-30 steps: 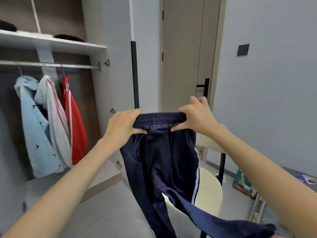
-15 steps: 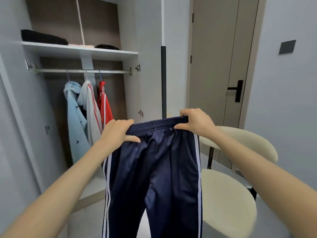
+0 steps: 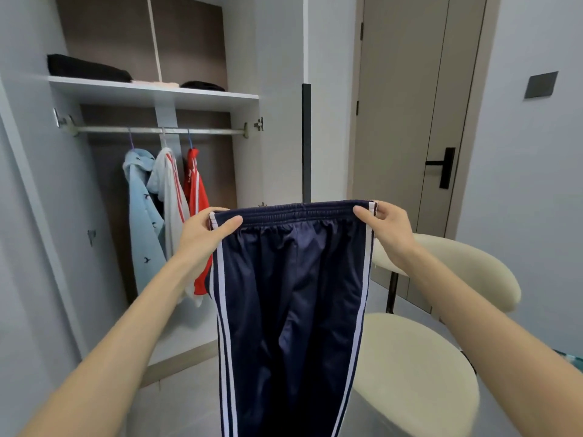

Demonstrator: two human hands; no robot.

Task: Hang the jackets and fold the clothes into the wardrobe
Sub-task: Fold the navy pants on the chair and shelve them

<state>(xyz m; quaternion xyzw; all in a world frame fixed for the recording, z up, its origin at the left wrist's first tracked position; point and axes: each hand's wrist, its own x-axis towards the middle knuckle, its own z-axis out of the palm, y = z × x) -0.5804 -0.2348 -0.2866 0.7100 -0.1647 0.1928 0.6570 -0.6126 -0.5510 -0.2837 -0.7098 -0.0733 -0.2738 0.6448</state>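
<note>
Two grips on navy track pants [image 3: 293,294] | left grip [image 3: 205,234] pinches waistband's left corner | right grip [image 3: 389,228] pinches right corner | pants hang spread, right of open wardrobe [image 3: 151,94] | three jackets [image 3: 170,209] on its rail

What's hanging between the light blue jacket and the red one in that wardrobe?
A white jacket with red stripes, on the rail between the light blue jacket and the red jacket; the head view shows it.

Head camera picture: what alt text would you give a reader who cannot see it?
A person's left hand and right hand hold up white-striped navy track trousers by the waistband, before an open wardrobe where three jackets hang on a rail.
</note>
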